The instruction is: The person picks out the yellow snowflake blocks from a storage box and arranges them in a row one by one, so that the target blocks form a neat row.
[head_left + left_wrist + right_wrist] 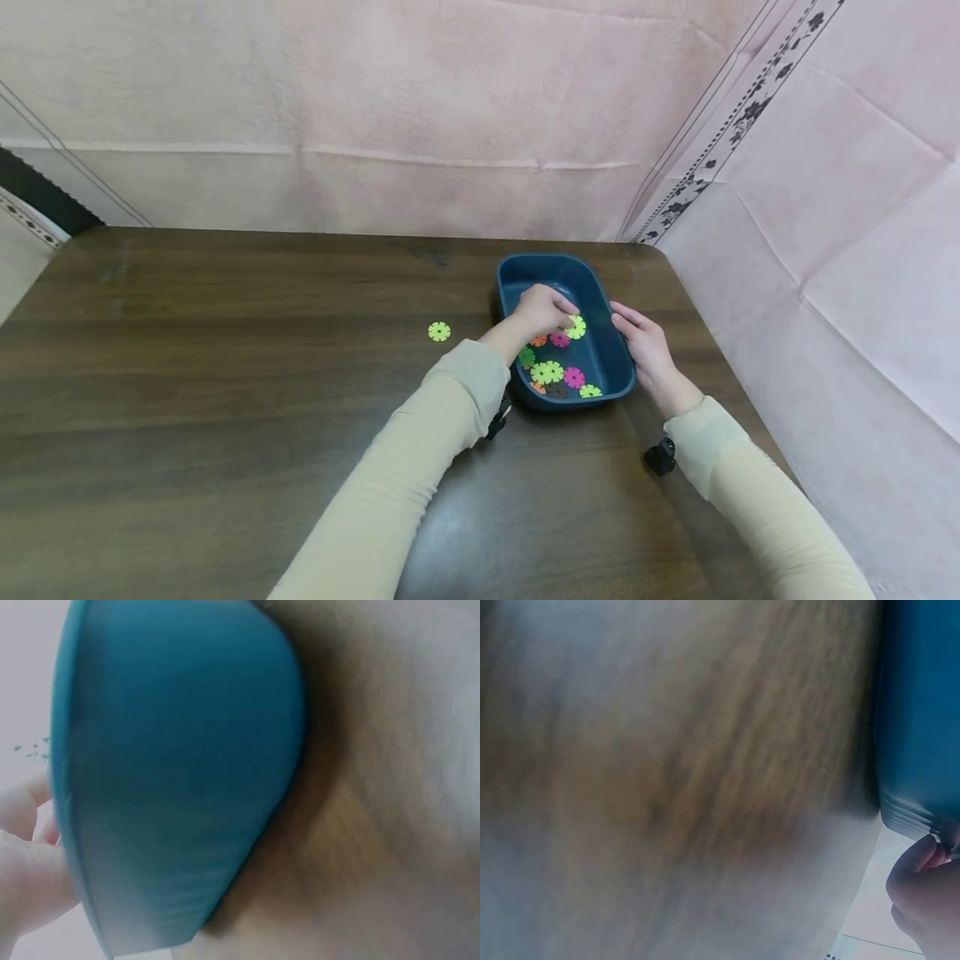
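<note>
My left hand [542,311] reaches over the left rim of a deep blue plastic tub [611,354]. Its thumb and fingertips pinch a yellow-green notched plastic disc [577,327] inside the tub. Below the fingers, several more notched discs lie on the tub's floor, among them a pink disc [573,377], a green disc [527,357] and a dark disc [557,390]. At the tub's right side my right hand [648,346] holds the rim with its thumb and fingers. The left wrist view shows the tub's outer wall [180,765], which hides the discs.
One yellow-green disc [439,332] lies on the brown wooden table [225,400], left of the tub. Pale cloth [450,100] hangs along the table's back edge, and another pale sheet [847,208] hangs on the right.
</note>
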`<action>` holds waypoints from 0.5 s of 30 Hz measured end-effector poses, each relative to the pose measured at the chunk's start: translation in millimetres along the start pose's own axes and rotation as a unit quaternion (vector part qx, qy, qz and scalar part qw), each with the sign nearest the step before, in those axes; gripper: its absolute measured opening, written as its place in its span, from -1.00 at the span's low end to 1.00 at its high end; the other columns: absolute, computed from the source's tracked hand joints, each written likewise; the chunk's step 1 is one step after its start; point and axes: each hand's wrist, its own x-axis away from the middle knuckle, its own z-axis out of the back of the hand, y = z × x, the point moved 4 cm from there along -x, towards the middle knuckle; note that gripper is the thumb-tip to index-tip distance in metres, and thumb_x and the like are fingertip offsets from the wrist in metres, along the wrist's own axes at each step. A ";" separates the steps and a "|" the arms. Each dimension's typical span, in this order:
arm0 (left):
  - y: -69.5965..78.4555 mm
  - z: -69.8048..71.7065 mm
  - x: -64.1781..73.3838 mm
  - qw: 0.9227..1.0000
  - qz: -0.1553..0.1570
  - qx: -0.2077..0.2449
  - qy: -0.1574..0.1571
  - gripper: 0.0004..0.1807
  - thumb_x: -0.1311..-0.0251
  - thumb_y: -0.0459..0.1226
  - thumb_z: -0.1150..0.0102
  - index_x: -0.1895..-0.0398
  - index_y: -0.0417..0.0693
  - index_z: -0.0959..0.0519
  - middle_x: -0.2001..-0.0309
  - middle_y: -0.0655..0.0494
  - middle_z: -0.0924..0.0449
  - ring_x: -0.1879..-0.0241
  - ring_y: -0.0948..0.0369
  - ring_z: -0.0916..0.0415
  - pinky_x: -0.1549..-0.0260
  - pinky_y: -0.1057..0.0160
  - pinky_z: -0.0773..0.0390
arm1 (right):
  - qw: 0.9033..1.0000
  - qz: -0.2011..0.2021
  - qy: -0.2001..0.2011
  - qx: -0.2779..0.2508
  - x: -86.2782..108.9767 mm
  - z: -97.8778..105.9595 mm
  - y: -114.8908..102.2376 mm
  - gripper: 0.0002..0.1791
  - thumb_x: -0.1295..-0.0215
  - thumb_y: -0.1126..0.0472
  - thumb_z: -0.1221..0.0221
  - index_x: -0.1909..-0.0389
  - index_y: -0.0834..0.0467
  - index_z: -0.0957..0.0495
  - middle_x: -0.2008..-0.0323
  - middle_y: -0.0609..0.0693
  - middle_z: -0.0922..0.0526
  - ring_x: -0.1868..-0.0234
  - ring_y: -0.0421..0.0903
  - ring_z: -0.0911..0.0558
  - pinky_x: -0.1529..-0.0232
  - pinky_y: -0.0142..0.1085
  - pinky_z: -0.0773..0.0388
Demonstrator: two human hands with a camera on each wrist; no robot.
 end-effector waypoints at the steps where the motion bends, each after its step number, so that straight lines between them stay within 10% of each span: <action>1: 1.2 3.1 -0.1 1.000 0.001 0.009 -0.001 -0.82 -0.14 -0.42 -0.21 0.18 -0.24 -0.66 0.07 -0.11 -0.60 0.23 0.09 -0.66 0.16 0.23 -0.65 | 1.000 0.001 0.000 0.000 0.4 0.0 -0.1 -0.45 -0.39 0.00 0.02 -0.38 -0.03 -0.21 -0.42 -0.02 -0.17 -0.35 -0.08 -0.29 -0.35 -0.20 -0.28; 15: 12.8 50.6 0.4 0.998 0.021 0.056 -0.028 -0.73 -0.17 -0.41 -0.17 0.05 -0.24 -0.59 0.01 -0.11 -0.56 0.12 0.11 -0.61 0.10 0.29 -0.63 | 1.000 0.014 -0.003 0.014 0.8 -0.4 0.9 -0.44 -0.40 -0.02 0.04 -0.38 -0.01 -0.19 -0.43 -0.01 -0.14 -0.37 -0.08 -0.25 -0.38 -0.17 -0.22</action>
